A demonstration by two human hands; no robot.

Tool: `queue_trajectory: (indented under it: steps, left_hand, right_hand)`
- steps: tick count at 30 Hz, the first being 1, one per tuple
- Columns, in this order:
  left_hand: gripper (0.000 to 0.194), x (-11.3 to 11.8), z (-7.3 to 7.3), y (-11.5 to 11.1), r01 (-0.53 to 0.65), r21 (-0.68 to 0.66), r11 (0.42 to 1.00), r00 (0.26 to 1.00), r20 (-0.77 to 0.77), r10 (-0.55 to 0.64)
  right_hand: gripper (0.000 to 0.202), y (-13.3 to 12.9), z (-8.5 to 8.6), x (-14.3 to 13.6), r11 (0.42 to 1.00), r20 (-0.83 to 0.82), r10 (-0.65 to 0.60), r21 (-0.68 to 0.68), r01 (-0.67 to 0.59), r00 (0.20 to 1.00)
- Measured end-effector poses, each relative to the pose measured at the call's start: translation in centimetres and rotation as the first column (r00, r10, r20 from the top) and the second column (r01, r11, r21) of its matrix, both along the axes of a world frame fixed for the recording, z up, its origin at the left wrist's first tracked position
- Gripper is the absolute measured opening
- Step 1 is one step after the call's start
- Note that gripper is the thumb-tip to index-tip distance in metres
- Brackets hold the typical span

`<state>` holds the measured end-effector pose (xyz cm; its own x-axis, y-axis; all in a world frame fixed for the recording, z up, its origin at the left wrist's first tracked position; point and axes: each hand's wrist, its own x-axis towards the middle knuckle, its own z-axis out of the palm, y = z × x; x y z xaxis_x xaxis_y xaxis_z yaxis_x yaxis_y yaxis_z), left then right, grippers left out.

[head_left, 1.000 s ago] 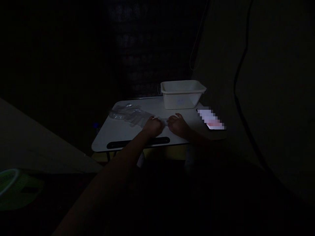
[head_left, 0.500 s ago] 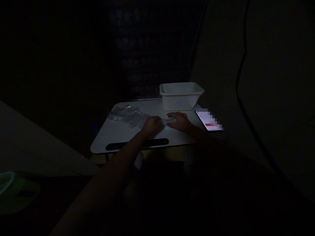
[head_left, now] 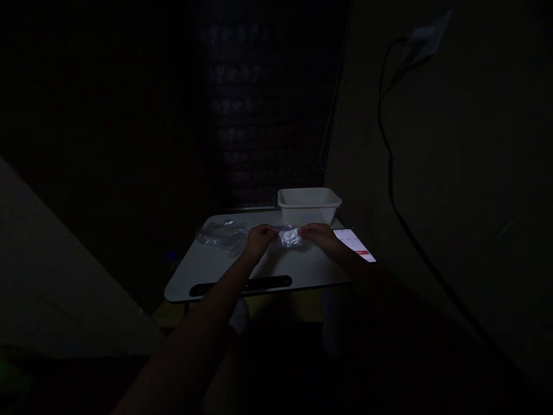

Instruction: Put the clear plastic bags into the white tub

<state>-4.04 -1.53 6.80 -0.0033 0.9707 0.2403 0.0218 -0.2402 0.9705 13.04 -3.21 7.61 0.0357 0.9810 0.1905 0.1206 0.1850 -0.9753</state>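
Note:
Between my two hands a small clear plastic bag (head_left: 290, 237) is stretched out just above the table, catching some light. My left hand (head_left: 260, 239) pinches its left edge, fingers closed. At its right edge my right hand (head_left: 321, 235) also grips it between thumb and fingers. More clear plastic bags (head_left: 222, 235) lie in a crumpled, flat heap on the white folding table (head_left: 242, 269), left of my left hand. Dim light hides whether the held bag contains anything.
A white plastic tub (head_left: 309, 215) stands at the table's back right. A lit phone (head_left: 355, 245) lies by the right edge. Along the front edge runs a black slot (head_left: 268, 282). A dark cable (head_left: 391, 167) hangs down the right wall from a socket (head_left: 427, 40).
My hands have lifted the small bag off the table and spread it between them; my right fingers, parted before, now pinch it. The view has tilted upward.

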Motion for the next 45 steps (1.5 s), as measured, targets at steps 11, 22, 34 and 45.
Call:
queue_trajectory:
  steps: [11,22,34,45]
  left_hand:
    - [0.005,2.2,4.2,6.4,-0.043,0.128,0.991,0.999,-0.016,0.046]
    - [0.028,3.5,2.4,11.1,0.175,0.47,0.865,0.552,-0.774,0.309]
    - [0.026,7.6,3.5,11.3,0.092,0.063,0.994,0.995,-0.033,-0.09]
    - [0.013,8.0,2.9,10.4,-0.008,0.134,0.991,0.992,-0.123,0.024]
  right_hand:
    - [0.012,6.3,5.5,2.1,0.994,0.148,-0.031,0.108,0.015,0.989]
    - [0.014,13.4,5.3,7.3,0.94,-0.07,-0.272,0.195,0.281,0.96]
    - [0.019,10.9,4.2,6.8,0.981,-0.263,-0.109,0.125,0.146,0.958]
    - [0.03,9.5,4.0,5.9,0.999,-0.295,-0.034,0.013,0.04,0.955]
